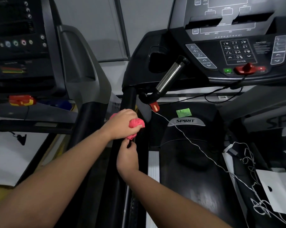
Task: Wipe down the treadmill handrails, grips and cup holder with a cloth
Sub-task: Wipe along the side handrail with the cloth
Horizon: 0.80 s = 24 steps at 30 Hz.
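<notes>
The person is leaning over the treadmill's left handrail (128, 99), and the left hand (122, 123) is bunching a pink cloth (137, 125) into a wad, its fingers (132, 114) curling tightly round it and pressing it onto the black rail. Just below those fingers the right hand (127, 157) is coming in, its own fingers (131, 146) drawing narrow into a pinch right at the cloth's hanging tail; from here I cannot tell whether they are catching the tail or only touching the rail. To my eye the step would go better with the cloth opened out and wrapped round the bar, so that one long stroke is cleaning all sides, with the lower hand steadying the loose end. Up beyond the fingers, the chrome pulse grip (170, 76) and the dark cup holder (155, 61) are waiting, so I would judge the job to be early. A red clip (154, 106) is dangling just past the cloth, and a thin white cord (188, 139) is trailing away to the right of the fingers across the belt (188, 181); either looks easy to snag. Farther off, the console (237, 51) is showing its keypad and red safety key (245, 69). To the left of the fingers another treadmill (23, 46) is standing close against a pale wall (93, 22).
</notes>
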### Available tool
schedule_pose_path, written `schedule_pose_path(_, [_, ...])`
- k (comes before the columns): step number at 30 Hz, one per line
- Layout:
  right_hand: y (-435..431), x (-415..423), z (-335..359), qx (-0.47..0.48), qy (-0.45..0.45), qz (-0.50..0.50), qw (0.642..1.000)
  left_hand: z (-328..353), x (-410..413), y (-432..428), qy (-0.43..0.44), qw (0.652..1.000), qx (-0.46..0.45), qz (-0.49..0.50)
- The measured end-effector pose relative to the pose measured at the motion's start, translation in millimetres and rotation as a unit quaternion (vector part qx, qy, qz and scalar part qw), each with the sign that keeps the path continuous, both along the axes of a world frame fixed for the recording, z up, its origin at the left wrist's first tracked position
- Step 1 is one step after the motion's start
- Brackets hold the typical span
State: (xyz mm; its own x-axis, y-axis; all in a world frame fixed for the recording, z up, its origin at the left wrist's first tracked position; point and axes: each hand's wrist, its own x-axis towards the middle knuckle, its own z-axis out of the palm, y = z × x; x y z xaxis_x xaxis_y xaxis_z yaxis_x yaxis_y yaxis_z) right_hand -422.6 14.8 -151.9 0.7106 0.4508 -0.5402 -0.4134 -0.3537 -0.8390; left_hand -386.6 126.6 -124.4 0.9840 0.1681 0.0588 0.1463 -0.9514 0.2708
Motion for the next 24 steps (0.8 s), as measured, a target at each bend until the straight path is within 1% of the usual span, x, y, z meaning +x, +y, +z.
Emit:
schedule_pose_path(2, [-1.9, -0.3, 0.9, 0.008, 0.009, 0.000, 1.000, -7.8, -7.8, -3.2, -0.040, 0.995, -0.077, 0.054])
schedule_pose_path(5, [-3.2, -1.0, 4.2, 0.021, 0.012, 0.007, 1.000, -10.9, -16.8, -11.6, -0.082, 0.970, -0.185, 0.136])
schedule_pose_path(8, [-3.6, -0.3, 5.8, 0.020, 0.011, 0.005, 1.000, -10.0, -15.5, -15.4, -0.107, 0.950, -0.223, 0.192])
schedule_pose_path(10, [-3.7, -0.3, 5.7, 0.017, 0.011, 0.008, 1.000, -13.3, -12.6, -16.4, -0.137, 0.928, -0.236, 0.254])
schedule_pose_path(13, [-3.8, -1.7, 5.6, 0.021, 0.015, 0.020, 0.999, -16.1, -13.5, -26.5, -0.197, 0.879, -0.244, 0.360])
schedule_pose_path(15, [-3.5, -1.1, 5.3, 0.020, 0.011, 0.023, 0.999, -18.4, -14.8, -24.2, -0.197, 0.849, -0.277, 0.404])
schedule_pose_path(16, [-3.3, -0.4, 5.0, 0.019, 0.008, 0.021, 1.000, -20.5, -14.9, -17.6, -0.182, 0.831, -0.316, 0.421])
schedule_pose_path(17, [-3.0, 0.3, 4.7, 0.019, 0.008, 0.018, 1.000, -20.9, -13.9, -10.5, -0.163, 0.800, -0.373, 0.441])
schedule_pose_path(18, [-2.9, 0.7, 4.6, 0.021, 0.009, 0.016, 1.000, -20.8, -11.1, -2.4, -0.139, 0.761, -0.439, 0.457])
schedule_pose_path(19, [-2.8, 0.4, 4.3, 0.024, 0.011, 0.015, 1.000, -21.9, -7.3, 6.4, -0.112, 0.717, -0.509, 0.463])
schedule_pose_path(20, [-3.0, 0.2, 4.4, 0.028, 0.013, 0.016, 0.999, -24.1, -3.2, 13.7, -0.086, 0.683, -0.564, 0.456])
schedule_pose_path(21, [-2.6, 0.2, 3.9, 0.030, 0.014, 0.017, 0.999, -25.9, 0.8, 18.1, -0.072, 0.664, -0.603, 0.436])
schedule_pose_path(23, [-2.6, 0.4, 2.8, 0.031, 0.018, 0.015, 0.999, -31.9, 5.8, 22.2, -0.059, 0.649, -0.647, 0.396])
schedule_pose_path(24, [-2.7, 0.6, 2.3, 0.030, 0.018, 0.016, 0.999, -37.1, 4.8, 24.2, -0.056, 0.635, -0.665, 0.389])
